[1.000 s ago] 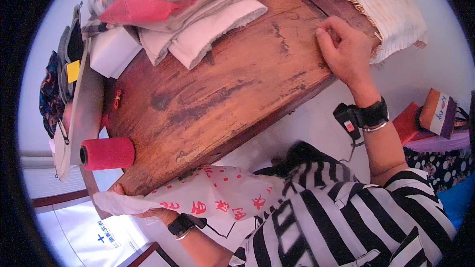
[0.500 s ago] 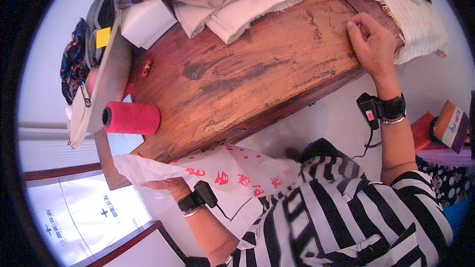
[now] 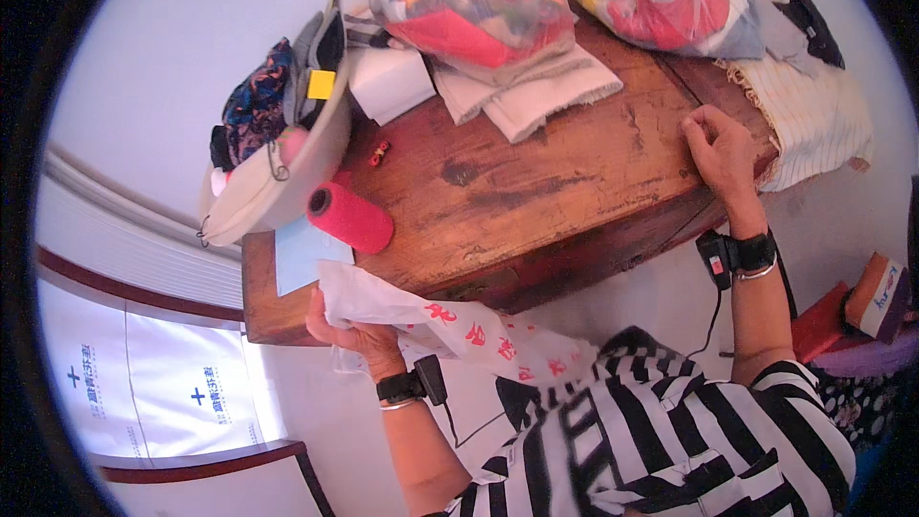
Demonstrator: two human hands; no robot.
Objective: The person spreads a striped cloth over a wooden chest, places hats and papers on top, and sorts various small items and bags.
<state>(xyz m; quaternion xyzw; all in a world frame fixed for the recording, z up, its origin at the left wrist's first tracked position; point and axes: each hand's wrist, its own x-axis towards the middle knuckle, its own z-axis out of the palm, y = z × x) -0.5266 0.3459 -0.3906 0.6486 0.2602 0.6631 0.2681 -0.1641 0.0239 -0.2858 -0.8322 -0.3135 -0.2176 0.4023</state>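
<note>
A thin white plastic bag (image 3: pixel 450 321) with red printing hangs across my lap, below the table's front edge. The fingers of my left hand (image 3: pixel 359 335) are closed on its left end, partly hidden by the crumpled film. My right hand (image 3: pixel 723 153) rests on the right part of the wooden table (image 3: pixel 546 191), its fingers curled into a loose fist with nothing visible in them. A cone of red-pink thread (image 3: pixel 352 218) lies on its side at the table's left end, above my left hand. Under it is a light blue sheet (image 3: pixel 299 254).
Clear bags of colourful cloth (image 3: pixel 479 10) and red fabric (image 3: pixel 675 10) stand at the back. Folded beige cloth (image 3: pixel 550 101), a white box (image 3: pixel 391 81) and a small red-and-yellow item (image 3: pixel 380 153) lie left of them. A pale basket (image 3: pixel 258 206) holds dark fabrics. Striped cloth (image 3: pixel 818 124) drapes the right end.
The view has tilted, showing more of the table's far side. My left hand has lifted the bag's end a little, its fingers now pointing up. My right hand keeps its place on the table.
</note>
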